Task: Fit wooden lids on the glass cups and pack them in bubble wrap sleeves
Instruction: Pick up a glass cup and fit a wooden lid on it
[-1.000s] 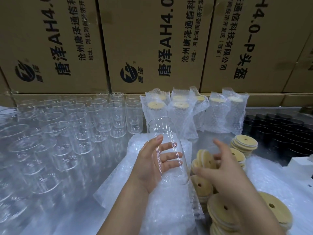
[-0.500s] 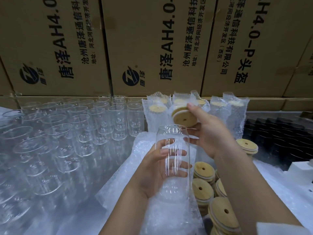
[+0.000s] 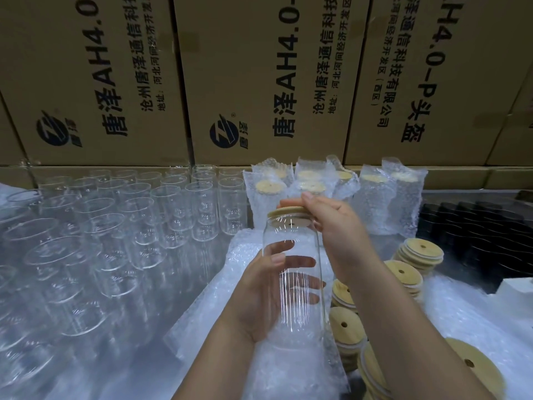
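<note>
While the left hand point(image 3: 259, 295) holds the glass cup point(image 3: 297, 307) near upright above the bubble wrap point(image 3: 239, 255), fingers point(image 3: 275, 255) wrapped round its wall, the wooden lid point(image 3: 285, 214), clasped by the right hand point(image 3: 337, 226) with curled fingers point(image 3: 310, 197), rests on its mouth: best pressed down level, evenly, cup steadied.

The left hand point(image 3: 259, 295) grips an upright glass cup point(image 3: 294, 284). The right hand point(image 3: 334, 223) presses a wooden lid point(image 3: 288, 212) onto its rim, above bubble wrap sleeves point(image 3: 288, 368).
</note>
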